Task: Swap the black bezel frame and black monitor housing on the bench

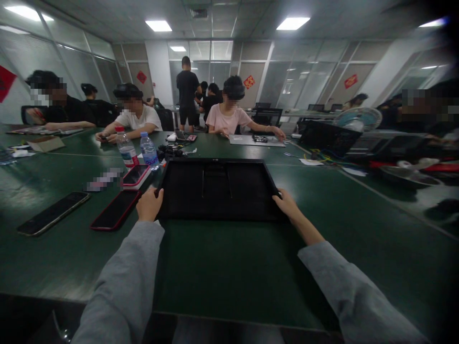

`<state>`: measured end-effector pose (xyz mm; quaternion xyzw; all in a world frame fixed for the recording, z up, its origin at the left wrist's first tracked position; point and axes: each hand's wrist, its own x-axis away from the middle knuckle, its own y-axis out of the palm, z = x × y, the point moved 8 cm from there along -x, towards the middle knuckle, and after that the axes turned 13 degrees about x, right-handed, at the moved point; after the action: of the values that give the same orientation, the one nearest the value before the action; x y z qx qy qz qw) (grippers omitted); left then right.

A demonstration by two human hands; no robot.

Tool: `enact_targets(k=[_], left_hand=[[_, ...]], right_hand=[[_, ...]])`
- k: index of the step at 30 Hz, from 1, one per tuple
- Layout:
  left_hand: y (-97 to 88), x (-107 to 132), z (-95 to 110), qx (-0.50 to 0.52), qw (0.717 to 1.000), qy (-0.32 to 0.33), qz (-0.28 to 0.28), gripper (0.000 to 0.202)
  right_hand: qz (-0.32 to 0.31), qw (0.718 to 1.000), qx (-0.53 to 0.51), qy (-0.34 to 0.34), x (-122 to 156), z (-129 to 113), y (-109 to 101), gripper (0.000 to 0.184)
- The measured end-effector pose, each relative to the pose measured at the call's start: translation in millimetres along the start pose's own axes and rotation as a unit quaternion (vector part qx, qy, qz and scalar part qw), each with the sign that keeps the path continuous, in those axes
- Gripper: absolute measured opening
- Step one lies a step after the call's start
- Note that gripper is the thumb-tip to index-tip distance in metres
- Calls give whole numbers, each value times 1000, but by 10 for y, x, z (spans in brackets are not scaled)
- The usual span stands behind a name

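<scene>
A black shallow, rectangular tray-like panel [182, 196] with a raised rim lies in front of me on the green table. A thin bracket-shaped outline shows on its inner face; I cannot make out exactly what it is. My left hand [149, 204] grips the panel's left edge, thumb on the rim. On the opposite side, my right hand [287, 203] is closed around the right edge. Both sleeves are grey. Close by my left hand lies a phone with a red edge [115, 210].
Left of the panel are a dark phone [53, 213], a pink-edged phone [136, 175] on a white box, and two water bottles, one red-capped [126, 149] and one blue-capped [149, 152]. Black cables [171, 151] lie behind. A metal bowl [410, 177] stands right. Several people sit around the table.
</scene>
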<state>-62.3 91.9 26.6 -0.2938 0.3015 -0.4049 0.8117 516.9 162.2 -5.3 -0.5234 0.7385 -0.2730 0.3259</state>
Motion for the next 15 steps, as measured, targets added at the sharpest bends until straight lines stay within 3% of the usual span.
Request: enact_targets(k=[4,10,15], left_hand=[[72,-69,-70,30,999,-12,-16,53],[150,-193,-186,109,994,-4,-19,48],[233,-196,-231,176,983,24,-41,46]], right_hand=[[-82,981,-170,42,-67,13,107,54],[-51,978,-203,20,-83,29,39,50],[-31,971,-238,4,-71,119,-75,60]])
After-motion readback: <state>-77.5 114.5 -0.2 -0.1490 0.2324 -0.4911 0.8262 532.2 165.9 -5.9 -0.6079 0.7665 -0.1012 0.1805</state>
